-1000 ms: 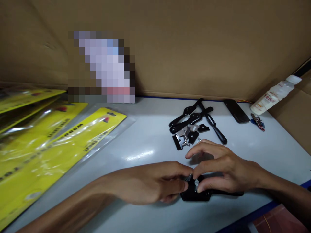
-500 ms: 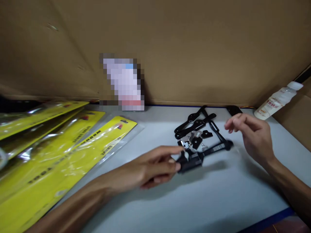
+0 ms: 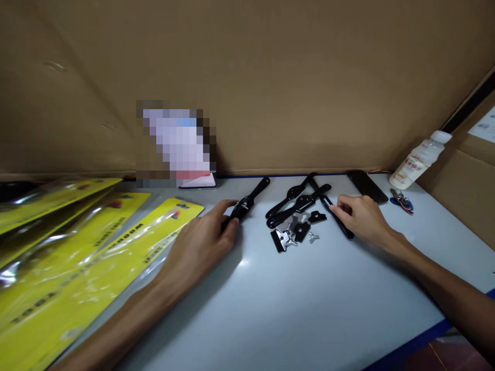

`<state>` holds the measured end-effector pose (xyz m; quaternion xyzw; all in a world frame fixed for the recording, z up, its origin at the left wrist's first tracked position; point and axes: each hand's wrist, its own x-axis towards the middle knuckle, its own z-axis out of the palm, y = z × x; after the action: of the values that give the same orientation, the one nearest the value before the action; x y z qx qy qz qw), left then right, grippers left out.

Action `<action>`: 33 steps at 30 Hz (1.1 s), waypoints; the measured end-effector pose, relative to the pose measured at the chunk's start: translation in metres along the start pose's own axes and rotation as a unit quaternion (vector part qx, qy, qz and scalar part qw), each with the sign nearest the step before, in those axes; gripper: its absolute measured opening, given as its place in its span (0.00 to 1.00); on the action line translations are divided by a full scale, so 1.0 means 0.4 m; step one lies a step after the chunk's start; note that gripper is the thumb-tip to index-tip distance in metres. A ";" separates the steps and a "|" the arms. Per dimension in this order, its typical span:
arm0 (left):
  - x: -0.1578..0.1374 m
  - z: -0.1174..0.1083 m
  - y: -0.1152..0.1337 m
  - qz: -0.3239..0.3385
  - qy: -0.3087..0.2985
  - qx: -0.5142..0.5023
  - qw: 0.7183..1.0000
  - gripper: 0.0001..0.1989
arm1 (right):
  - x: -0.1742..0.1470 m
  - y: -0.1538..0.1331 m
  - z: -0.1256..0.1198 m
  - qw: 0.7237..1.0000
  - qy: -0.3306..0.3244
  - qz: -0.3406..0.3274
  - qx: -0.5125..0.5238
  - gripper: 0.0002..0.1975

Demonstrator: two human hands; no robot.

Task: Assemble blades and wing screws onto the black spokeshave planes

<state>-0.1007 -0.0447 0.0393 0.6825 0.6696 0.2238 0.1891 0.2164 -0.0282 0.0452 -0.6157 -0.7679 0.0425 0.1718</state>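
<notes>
My left hand (image 3: 204, 232) is closed around a black spokeshave (image 3: 244, 205), holding it near the table on the left of the pile. Its free handle points away from me. On the right, my right hand (image 3: 363, 219) has its fingers closed on another black spokeshave frame (image 3: 342, 225) lying slantwise. Two more black spokeshaves (image 3: 299, 205) lie side by side between my hands. In front of them are loose dark blades (image 3: 302, 231), shiny metal pieces (image 3: 283, 238) and a small wing screw (image 3: 313, 237).
Yellow packages (image 3: 116, 247) in clear plastic are fanned out on the left of the table (image 3: 247, 314). At the back lean a blurred-out item (image 3: 178, 139) and the cardboard wall (image 3: 278, 87). A phone (image 3: 367, 186), keys (image 3: 402, 201) and a bottle (image 3: 419, 161) are at right.
My left hand has moved left and away from me with its spokeshave, uncovering the loose parts. The right hand has come down onto a spokeshave frame. The camera view has shifted slightly.
</notes>
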 end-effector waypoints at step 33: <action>0.056 0.036 0.011 0.069 0.097 0.078 0.990 0.17 | 0.200 0.068 0.033 0.932 -0.042 0.145 0.331 0.25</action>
<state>-0.0888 -0.0220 0.0311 0.7149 0.6513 0.2490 0.0533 0.2229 0.0570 0.0421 -0.6260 -0.6195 0.3444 0.3252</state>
